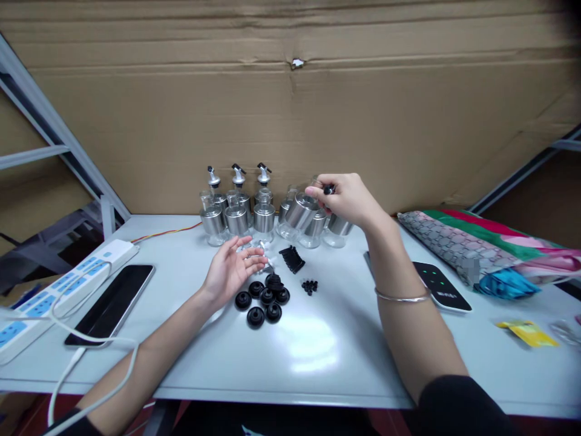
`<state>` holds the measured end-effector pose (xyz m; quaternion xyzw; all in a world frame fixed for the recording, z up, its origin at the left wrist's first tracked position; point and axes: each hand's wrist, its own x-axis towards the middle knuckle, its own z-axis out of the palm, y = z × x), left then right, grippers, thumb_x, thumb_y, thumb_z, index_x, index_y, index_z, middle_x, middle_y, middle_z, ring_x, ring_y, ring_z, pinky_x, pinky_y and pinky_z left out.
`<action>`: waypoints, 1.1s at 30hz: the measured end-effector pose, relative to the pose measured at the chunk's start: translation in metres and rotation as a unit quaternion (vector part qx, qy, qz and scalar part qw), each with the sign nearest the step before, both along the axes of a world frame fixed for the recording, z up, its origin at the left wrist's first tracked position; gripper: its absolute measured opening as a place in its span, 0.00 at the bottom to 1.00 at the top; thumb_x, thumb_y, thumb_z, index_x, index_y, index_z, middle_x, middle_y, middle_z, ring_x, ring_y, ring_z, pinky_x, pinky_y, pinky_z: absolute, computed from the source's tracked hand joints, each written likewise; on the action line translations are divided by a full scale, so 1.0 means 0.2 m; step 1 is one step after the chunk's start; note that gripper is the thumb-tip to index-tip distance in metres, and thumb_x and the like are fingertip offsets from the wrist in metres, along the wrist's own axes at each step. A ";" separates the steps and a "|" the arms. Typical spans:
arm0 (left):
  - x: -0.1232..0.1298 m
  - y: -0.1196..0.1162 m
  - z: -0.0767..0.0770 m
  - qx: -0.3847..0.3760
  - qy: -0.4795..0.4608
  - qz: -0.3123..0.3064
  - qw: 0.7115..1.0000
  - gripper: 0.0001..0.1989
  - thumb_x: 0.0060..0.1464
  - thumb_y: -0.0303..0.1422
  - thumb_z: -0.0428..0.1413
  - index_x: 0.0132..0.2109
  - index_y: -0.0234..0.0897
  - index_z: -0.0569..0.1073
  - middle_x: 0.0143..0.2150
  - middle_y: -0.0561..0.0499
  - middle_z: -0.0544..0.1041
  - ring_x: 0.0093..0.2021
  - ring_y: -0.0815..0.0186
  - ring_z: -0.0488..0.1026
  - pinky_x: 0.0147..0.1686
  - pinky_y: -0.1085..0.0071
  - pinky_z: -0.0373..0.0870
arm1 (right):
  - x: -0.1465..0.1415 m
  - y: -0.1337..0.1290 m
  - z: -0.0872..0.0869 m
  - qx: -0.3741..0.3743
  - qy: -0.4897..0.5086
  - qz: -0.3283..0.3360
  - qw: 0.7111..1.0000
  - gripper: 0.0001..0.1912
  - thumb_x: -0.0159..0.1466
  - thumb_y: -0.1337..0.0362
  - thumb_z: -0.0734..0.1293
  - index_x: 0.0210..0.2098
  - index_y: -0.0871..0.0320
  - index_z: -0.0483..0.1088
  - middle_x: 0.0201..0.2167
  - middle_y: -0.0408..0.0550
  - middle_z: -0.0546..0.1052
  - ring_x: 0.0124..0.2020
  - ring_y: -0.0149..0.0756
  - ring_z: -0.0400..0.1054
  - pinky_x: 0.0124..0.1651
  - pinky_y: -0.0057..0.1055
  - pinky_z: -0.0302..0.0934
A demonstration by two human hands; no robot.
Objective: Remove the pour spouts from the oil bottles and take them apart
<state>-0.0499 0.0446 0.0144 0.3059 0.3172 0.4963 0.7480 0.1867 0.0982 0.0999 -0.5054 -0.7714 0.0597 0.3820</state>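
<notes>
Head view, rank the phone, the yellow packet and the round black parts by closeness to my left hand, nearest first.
1. Round black parts: just beside the left hand.
2. Phone: on the table's left side.
3. Yellow packet: far right.

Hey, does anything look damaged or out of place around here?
Yes: the cardboard behind the table has a small ragged hole, showing pale against the brown, so it looks torn. One metal-sleeved bottle leans, but the right hand holds it.
</notes>
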 end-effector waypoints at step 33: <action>0.01 -0.04 0.00 -0.013 -0.018 -0.111 0.994 0.14 0.59 0.38 0.47 0.46 0.31 0.67 0.32 0.44 0.76 0.32 0.61 0.75 0.36 0.68 0.70 | -0.29 -0.13 -0.07 -0.011 0.164 0.119 0.979 0.25 0.68 0.49 0.51 0.24 0.57 0.63 0.24 0.44 0.68 0.27 0.30 0.61 0.32 0.28 0.54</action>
